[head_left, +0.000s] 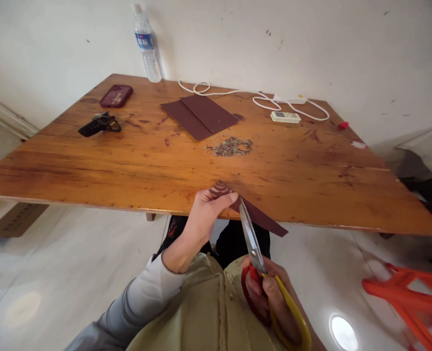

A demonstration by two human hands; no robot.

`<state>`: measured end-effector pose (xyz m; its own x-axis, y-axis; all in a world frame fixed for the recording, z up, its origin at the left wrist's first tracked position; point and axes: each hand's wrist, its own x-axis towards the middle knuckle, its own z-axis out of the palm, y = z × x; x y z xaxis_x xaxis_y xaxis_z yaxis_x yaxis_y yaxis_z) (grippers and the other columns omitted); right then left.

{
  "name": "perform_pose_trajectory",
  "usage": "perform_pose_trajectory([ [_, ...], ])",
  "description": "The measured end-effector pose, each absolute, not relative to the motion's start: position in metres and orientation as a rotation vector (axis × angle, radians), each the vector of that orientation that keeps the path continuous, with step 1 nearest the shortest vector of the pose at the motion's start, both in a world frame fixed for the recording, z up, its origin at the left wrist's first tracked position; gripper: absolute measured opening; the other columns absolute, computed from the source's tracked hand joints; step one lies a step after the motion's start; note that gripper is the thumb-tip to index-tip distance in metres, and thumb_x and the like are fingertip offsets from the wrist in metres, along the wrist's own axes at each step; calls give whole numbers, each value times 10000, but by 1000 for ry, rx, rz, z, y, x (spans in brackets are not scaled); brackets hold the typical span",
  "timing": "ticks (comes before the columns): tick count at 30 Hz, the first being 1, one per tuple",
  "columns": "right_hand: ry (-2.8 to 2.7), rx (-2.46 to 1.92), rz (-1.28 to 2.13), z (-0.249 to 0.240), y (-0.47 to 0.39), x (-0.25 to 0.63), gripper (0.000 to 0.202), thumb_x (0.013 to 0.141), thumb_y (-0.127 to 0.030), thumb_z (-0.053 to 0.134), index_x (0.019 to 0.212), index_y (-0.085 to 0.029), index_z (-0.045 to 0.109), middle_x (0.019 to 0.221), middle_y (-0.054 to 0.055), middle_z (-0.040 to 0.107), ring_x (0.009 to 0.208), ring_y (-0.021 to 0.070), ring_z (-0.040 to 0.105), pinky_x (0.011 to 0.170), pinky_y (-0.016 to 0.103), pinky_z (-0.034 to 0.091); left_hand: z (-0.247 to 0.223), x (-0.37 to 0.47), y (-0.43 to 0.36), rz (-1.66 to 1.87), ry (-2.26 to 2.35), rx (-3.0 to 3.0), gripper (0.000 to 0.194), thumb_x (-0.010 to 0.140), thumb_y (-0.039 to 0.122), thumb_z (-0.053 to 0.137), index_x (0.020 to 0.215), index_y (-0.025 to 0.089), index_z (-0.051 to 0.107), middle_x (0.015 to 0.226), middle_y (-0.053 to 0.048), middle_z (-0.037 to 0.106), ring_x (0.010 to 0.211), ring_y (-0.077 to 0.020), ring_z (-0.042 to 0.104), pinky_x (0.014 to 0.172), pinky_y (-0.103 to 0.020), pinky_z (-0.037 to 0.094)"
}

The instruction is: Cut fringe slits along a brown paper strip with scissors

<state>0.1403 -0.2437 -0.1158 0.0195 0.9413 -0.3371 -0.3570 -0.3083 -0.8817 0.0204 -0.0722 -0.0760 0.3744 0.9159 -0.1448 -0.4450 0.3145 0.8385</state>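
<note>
Near the front edge of the wooden table, my left hand point(210, 207) pinches a dark maroon sheet of paper point(263, 217) between thumb and fingers. Curved cuts mark the sheet's upper left end. My right hand point(274, 292) grips scissors point(251, 239) with steel blades and red and yellow handles. The blade tips meet the sheet just beside my left thumb. Further back lie two overlapping maroon sheets point(204, 117), and in front of them a small heap of thin curled scraps point(232, 146).
On the wooden table point(128, 165) are a phone point(116, 96), a bunch of keys point(99, 124), a remote control point(285, 117) and a white cable point(230, 91). A plastic bottle point(147, 46) stands by the wall. An orange stool point(409, 292) is at the lower right, flattened cardboard point(16, 219) at left.
</note>
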Motion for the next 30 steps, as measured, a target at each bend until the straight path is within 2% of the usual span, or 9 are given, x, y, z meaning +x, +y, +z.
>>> perform_pose_trajectory([
  [5, -765, -1215, 1475, -121, -243, 141, 495, 900, -693, 659, 1003, -212, 711, 590, -78, 406, 435, 77, 254, 393, 206, 231, -78, 21, -75, 1007, 646, 682, 178, 672, 300, 854, 655, 150, 760, 705, -40, 722, 654, -144, 655, 650, -256, 544],
  [12, -778, -1265, 1446, -124, -246, 141, 481, 894, -677, 675, 1011, -211, 709, 636, -64, 421, 470, 85, 270, 427, 223, 209, -76, 25, -77, 1025, 765, 681, 290, 614, 298, 897, 537, 162, 653, 567, 10, 613, 553, -119, 594, 601, -261, 531],
  [17, -815, -1291, 1439, -123, -246, 142, 502, 913, -690, 638, 1037, -208, 700, 653, -58, 440, 474, 90, 286, 436, 230, 227, -76, 22, -73, 1029, 795, 777, 236, 630, 270, 864, 538, 161, 676, 563, -3, 633, 563, -130, 604, 615, -268, 537],
  [23, -840, -1284, 1468, -122, -242, 144, 473, 916, -668, 648, 973, -199, 669, 614, -77, 379, 478, 93, 253, 438, 227, 195, -77, 20, -69, 1022, 774, 875, 218, 663, 256, 832, 540, 169, 675, 562, 10, 643, 566, -125, 611, 636, -262, 545],
  [30, -843, -1265, 1471, -119, -241, 146, 454, 916, -663, 652, 949, -211, 672, 660, -65, 399, 498, 93, 242, 446, 225, 205, -78, 17, -66, 1018, 785, 996, 201, 704, 222, 783, 535, 180, 683, 568, 12, 672, 574, -129, 632, 646, -257, 537],
])
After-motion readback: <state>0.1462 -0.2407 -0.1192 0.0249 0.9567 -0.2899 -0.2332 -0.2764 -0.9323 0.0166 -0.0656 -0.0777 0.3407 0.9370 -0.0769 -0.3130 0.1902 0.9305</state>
